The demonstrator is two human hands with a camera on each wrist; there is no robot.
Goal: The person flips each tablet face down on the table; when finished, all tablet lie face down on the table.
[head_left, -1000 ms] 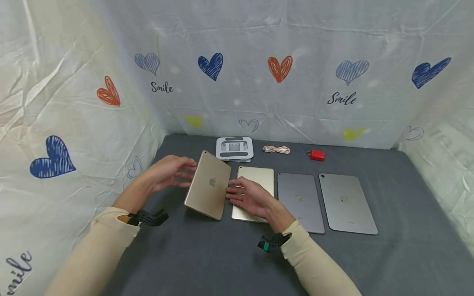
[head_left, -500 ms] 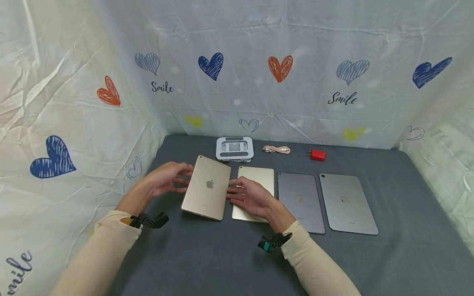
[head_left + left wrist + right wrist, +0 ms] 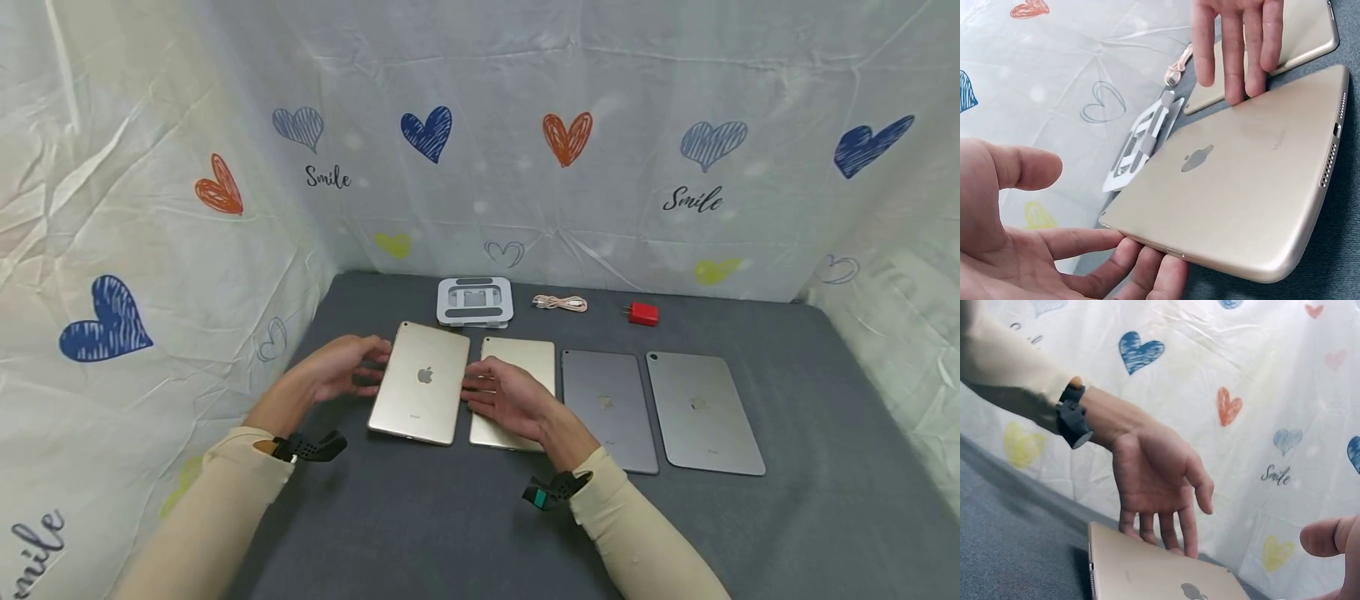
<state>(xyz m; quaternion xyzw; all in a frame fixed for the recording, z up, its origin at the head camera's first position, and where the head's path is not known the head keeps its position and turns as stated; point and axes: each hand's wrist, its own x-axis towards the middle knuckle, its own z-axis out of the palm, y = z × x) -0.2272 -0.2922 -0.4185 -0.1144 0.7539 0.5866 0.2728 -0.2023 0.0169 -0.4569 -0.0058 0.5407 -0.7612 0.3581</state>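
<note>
A gold tablet (image 3: 420, 400) with a logo on its back lies slightly tilted, back side up, between both hands. In the left wrist view, fingertips of the left hand (image 3: 1029, 250) sit under its long left edge, thumb raised away from it. Fairly straight fingers of the right hand (image 3: 510, 400) reach to the opposite long edge, as the right wrist view also shows. Beneath the right hand is a second gold tablet (image 3: 525, 350), partly covered by it. A grey tablet (image 3: 607, 379) and a silver tablet (image 3: 705, 408) lie further right, backs up.
Along the back of the grey cloth (image 3: 420, 525) are a folded white-and-grey stand (image 3: 475, 317), a bundled pink cable (image 3: 560, 303) and a red charger plug (image 3: 642, 314). White curtains (image 3: 495, 75) with printed hearts enclose the back and sides.
The left gold tablet has been lowered from a steep tilt on its right side to lie nearly flat. The left hand has come down with it; the right hand has barely moved.
</note>
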